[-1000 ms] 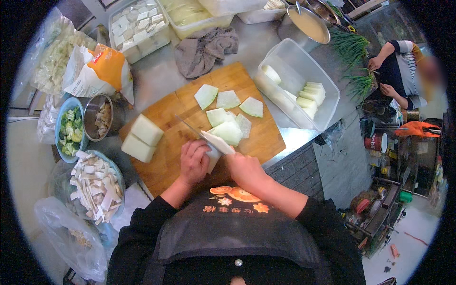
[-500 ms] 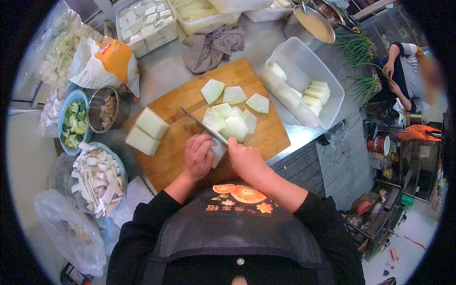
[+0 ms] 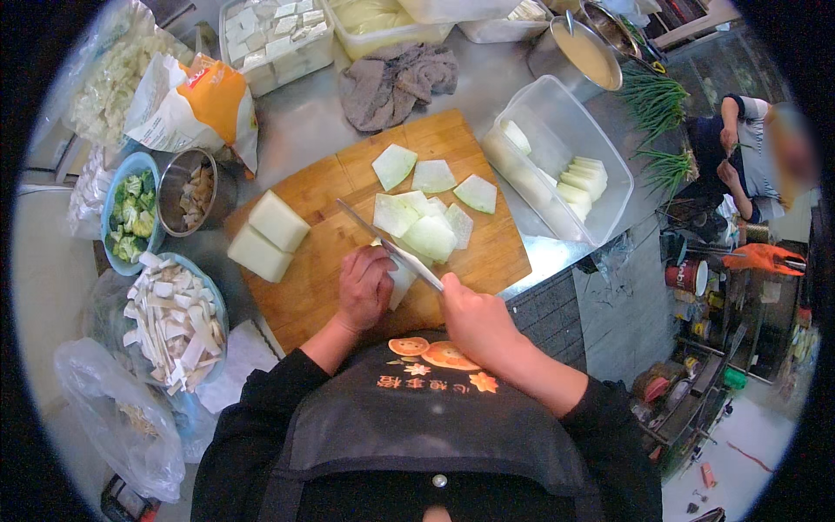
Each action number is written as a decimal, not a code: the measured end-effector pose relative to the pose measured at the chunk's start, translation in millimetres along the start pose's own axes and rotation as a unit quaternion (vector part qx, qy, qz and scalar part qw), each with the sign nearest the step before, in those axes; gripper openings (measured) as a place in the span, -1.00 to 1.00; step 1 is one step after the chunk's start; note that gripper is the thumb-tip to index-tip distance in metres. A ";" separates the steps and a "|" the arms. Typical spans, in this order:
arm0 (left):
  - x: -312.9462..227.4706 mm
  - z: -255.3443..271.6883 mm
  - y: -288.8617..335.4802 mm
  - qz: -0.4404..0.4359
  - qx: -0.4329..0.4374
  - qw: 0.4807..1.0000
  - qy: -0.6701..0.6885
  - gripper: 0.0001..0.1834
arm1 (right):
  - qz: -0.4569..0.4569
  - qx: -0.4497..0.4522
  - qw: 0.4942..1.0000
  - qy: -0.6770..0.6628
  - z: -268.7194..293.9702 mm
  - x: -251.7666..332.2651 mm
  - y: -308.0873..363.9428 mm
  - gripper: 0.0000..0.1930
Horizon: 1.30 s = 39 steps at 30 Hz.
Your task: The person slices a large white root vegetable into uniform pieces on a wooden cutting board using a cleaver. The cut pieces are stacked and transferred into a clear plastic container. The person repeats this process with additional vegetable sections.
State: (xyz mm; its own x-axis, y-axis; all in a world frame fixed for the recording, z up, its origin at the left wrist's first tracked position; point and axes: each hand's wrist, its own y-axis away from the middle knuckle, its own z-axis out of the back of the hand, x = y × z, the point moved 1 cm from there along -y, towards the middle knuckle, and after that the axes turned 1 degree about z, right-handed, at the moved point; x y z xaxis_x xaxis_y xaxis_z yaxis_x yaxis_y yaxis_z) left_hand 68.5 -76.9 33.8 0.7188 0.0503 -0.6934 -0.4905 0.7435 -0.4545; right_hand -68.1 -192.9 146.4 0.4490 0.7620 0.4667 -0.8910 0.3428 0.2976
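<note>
My right hand (image 3: 477, 317) grips the handle of a kitchen knife (image 3: 412, 263). Its blade slants up to the left over the wooden cutting board (image 3: 335, 183). Curled fingers of my left hand (image 3: 364, 289) press on a pale piece of what looks like winter melon (image 3: 403, 285) beside the blade; the hand partly hides it. Just beyond the knife lies a pile of thin melon slices (image 3: 428, 228). Further back are several loose slices (image 3: 433, 176). Two thick white melon blocks (image 3: 278, 222) sit against each other at the board's left edge.
Right of the board, a clear plastic container (image 3: 541, 97) holds melon slices. A grey cloth (image 3: 391, 83) and a tofu tub (image 3: 278, 70) are behind. Bowls of broccoli (image 3: 132, 217) and white strips (image 3: 178, 322) stand left. Another person (image 3: 739, 157) handles green onions far right.
My right hand has drawn the knife back toward the lower right, away from the pile. The left hand stays nearly in place on the melon piece. The view has shifted slightly.
</note>
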 end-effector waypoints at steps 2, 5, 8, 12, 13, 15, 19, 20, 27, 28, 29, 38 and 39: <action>0.4 -1.6 0.2 -0.003 -0.001 1.000 -0.002 -0.82 | -0.013 0.002 1.000 -0.013 -11.7 -2.5 -5.8 -0.85; -1.6 1.1 -0.2 -0.003 0.005 1.000 -0.014 -0.83 | -0.014 -0.001 1.000 0.013 -31.9 -6.7 -23.7 -0.85; -0.4 -1.7 -1.1 -0.005 -0.016 1.000 -0.006 -0.83 | -0.002 -0.014 0.999 0.030 -39.4 -9.6 -31.1 -0.87; -0.9 1.1 0.3 -0.007 -0.023 1.000 0.011 -0.83 | -0.008 -0.007 1.000 -0.024 -30.1 -18.9 -31.2 -0.85; -0.6 -0.2 -1.1 -0.008 -0.022 1.000 0.014 -0.84 | -0.006 -0.010 0.999 -0.032 -27.1 -19.0 -28.6 -0.84; 0.6 -0.4 0.7 -0.007 -0.019 1.000 0.014 -0.84 | -0.008 -0.008 1.000 -0.028 -11.8 -9.2 -16.1 -0.83; 6.6 -2.6 5.5 -0.012 -0.027 0.999 0.018 -0.86 | -0.002 0.041 0.999 0.005 16.5 7.5 2.2 -0.90; 6.1 -2.8 5.4 -0.014 -0.029 0.999 0.016 -0.86 | 0.000 0.032 0.999 0.008 12.4 5.7 2.4 -0.90; 1.4 -0.6 4.8 -0.011 -0.016 1.000 0.005 -0.88 | -0.009 0.008 1.000 -0.003 -35.7 -9.2 -27.7 -0.89; 0.8 0.1 4.4 -0.016 -0.023 1.000 0.007 -0.89 | -0.005 0.005 1.000 0.001 -35.1 -11.6 -30.6 -0.89; 0.7 -0.7 2.2 -0.022 -0.032 0.999 0.012 -0.89 | -0.001 0.001 1.000 0.008 -33.3 -13.7 -32.4 -0.89; 8.3 -3.5 8.6 -0.018 -0.031 0.999 0.035 -0.85 | 0.004 0.033 0.999 -0.009 16.6 10.8 4.6 -0.90; 8.0 -3.7 9.3 -0.019 -0.030 0.999 0.038 -0.85 | -0.001 0.031 0.999 -0.006 11.5 8.3 3.7 -0.90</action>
State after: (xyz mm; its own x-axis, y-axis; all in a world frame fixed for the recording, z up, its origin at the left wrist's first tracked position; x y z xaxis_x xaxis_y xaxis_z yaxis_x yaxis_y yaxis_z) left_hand 67.9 -72.1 21.9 0.6989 -0.0291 -0.7146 -0.4946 0.7020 -0.5124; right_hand -66.9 -191.6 160.9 0.4523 0.7539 0.4765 -0.8842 0.3092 0.3502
